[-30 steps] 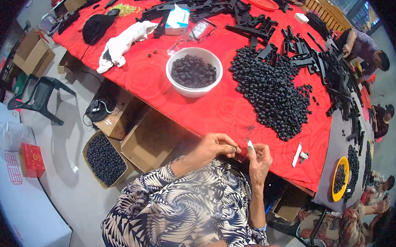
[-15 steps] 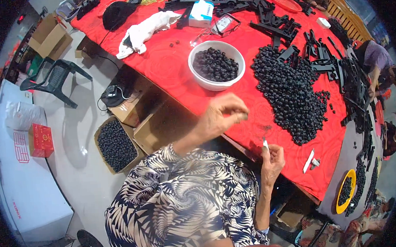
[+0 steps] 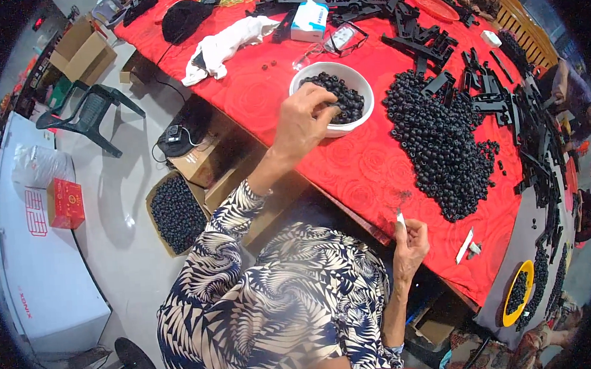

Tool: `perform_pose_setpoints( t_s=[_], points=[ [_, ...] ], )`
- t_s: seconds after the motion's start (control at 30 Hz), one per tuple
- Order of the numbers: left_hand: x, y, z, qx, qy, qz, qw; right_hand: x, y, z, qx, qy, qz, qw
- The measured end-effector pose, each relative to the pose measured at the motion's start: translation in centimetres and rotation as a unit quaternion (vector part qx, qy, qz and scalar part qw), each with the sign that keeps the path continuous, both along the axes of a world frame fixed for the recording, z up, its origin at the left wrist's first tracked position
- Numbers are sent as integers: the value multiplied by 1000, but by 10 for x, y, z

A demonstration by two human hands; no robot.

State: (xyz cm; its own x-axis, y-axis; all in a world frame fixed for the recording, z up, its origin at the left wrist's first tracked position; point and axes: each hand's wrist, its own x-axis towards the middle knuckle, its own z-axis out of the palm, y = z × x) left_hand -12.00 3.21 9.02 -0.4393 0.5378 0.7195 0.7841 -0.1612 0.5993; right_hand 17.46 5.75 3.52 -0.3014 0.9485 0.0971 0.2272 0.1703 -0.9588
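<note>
My left hand (image 3: 305,117) reaches over the near left side of a white bowl (image 3: 369,107) full of round black beads (image 3: 351,103). Its fingers are pinched together at bead level, and whatever lies between the tips is hidden. Low on the right, my right hand (image 3: 410,246) rests by the table's near edge, closed around a slim white knife-like tool (image 3: 400,222) that points up and away. Dark crumbs (image 3: 404,195) are scattered on the red cloth (image 3: 354,165) just beyond the tool's tip. A large heap of black beads (image 3: 440,147) spreads to the right of the bowl.
Another slim white tool (image 3: 465,245) lies right of my right hand. Black plastic strips (image 3: 428,44) cover the far right. A white cloth (image 3: 231,44), tissue box (image 3: 309,20) and glasses (image 3: 351,38) lie beyond the bowl. A carton of beads (image 3: 177,214) stands on the floor left.
My left hand has moved up and away from near the right hand to the bowl, its fingertips now among the beads. The right hand keeps its hold on the white tool.
</note>
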Motion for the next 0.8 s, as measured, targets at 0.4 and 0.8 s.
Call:
perform_pose_setpoints(
  t_s=[0.4, 0.8],
  points=[
    [-84, -3, -9, -42, -147, 18, 988, -1, 3, -5, 8, -25, 12, 1000],
    [-202, 84, -30, -313, -4, 182, 932, 4, 14, 0, 49, -77, 52, 994]
  ],
)
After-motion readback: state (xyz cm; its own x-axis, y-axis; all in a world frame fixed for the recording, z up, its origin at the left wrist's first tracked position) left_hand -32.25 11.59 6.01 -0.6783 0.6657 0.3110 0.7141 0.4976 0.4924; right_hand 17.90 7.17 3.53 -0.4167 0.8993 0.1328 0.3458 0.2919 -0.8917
